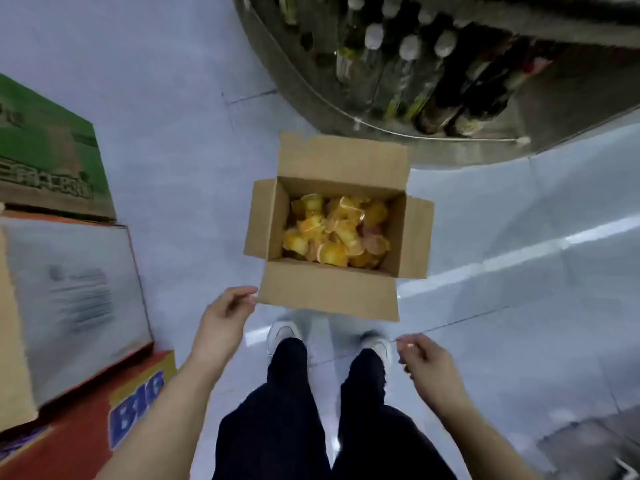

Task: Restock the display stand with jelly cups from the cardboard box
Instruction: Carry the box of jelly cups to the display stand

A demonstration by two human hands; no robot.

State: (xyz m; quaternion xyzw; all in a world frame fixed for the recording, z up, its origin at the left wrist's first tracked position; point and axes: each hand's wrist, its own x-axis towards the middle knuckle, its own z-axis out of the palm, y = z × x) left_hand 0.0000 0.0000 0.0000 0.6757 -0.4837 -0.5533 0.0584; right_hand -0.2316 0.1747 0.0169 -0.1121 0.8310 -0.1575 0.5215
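An open cardboard box stands on the pale floor in front of my feet, all its flaps folded out. Inside lie several yellow and orange jelly cups in a loose heap. My left hand hovers at the near left corner of the box, fingers curled and fingertips close to the front flap, holding nothing. My right hand hangs lower on the right, apart from the box, fingers loosely curled and empty. No display stand for the cups shows here.
A curved metal shelf with several dark bottles stands behind the box on the right. Stacked cartons fill the left: a green one, a plastic-wrapped one, a red one. My shoes stand just before the box.
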